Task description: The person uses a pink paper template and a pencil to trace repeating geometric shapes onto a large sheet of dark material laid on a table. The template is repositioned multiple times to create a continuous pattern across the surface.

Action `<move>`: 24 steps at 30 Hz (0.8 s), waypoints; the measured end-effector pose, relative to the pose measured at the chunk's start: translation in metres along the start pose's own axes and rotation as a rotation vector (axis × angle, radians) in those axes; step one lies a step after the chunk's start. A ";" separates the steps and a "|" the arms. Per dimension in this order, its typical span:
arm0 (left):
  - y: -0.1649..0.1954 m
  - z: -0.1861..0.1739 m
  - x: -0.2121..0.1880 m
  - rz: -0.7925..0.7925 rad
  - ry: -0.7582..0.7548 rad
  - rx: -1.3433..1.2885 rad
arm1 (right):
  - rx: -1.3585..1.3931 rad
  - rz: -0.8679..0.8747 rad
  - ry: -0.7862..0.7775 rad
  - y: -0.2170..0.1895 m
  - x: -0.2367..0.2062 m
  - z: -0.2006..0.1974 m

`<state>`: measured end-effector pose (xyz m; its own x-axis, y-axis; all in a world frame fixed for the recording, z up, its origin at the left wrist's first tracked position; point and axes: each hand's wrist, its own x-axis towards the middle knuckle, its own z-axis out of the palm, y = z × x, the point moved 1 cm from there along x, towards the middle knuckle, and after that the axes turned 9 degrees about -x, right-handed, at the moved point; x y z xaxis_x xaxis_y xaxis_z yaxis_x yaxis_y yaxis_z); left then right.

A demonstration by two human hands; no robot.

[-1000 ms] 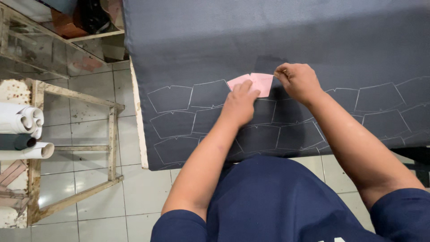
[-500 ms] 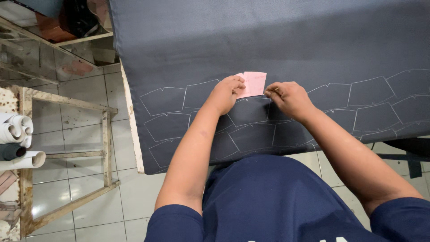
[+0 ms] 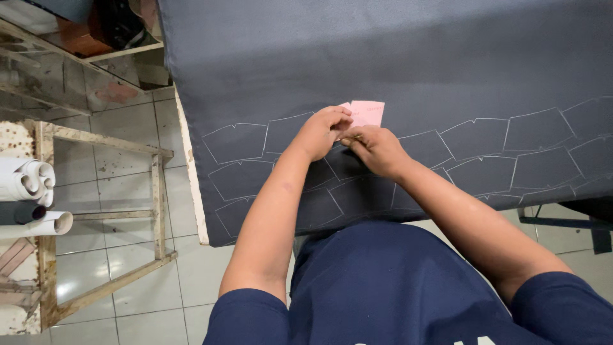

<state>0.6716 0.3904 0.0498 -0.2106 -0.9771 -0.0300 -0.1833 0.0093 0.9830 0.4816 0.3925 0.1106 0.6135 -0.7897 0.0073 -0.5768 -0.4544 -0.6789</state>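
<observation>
Dark grey fabric (image 3: 408, 57) covers nearly the whole bench, spread flat and hanging over the near edge & the left edge. Chalk outlines (image 3: 511, 137) run across its lower part in rows: repeated panel shapes, side by side, white lines on grey. Rows go from left edge of cloth to right edge of view, some under the forearms.

Below the cloth, person's navy shirt fills the bottom of view, both arms reaching up onto the fabric.

Left of bench: tiled floor (image 3: 128, 185), pale & a bit stained. A wooden rack (image 3: 156, 204) stands on it, well apart from the hands. At far left, rolls of material (image 3: 29, 182) lie stacked, white ones w/ a dark one between, ends facing the camera.

Left hand (image 3: 322, 131) rests on the cloth, fingers curled & pressed down on the left edge of a pink template (image 3: 368, 113). Right hand (image 3: 377, 148) sits just beside it, touching the left hand; fingers bunched together around something thin and yellowish, prob. a marker, too small to tell for sure. It's at the lower edge of the template.

Pink template lies flat on the fabric, mid-bench, just above the top row of chalk outlines, upper right corner showing past the hands.
</observation>
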 end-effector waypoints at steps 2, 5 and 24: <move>0.005 0.003 -0.003 0.116 0.039 0.040 | 0.040 0.144 0.071 0.013 -0.002 -0.004; 0.018 0.019 -0.015 0.187 0.183 0.285 | -0.071 0.094 0.223 0.038 0.003 -0.025; 0.035 0.080 -0.029 0.115 0.429 0.817 | -0.052 0.167 -0.010 0.088 0.024 -0.060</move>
<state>0.5942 0.4364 0.0700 0.0737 -0.9542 0.2900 -0.8372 0.0988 0.5379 0.4128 0.3090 0.0955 0.5116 -0.8522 -0.1097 -0.6980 -0.3378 -0.6314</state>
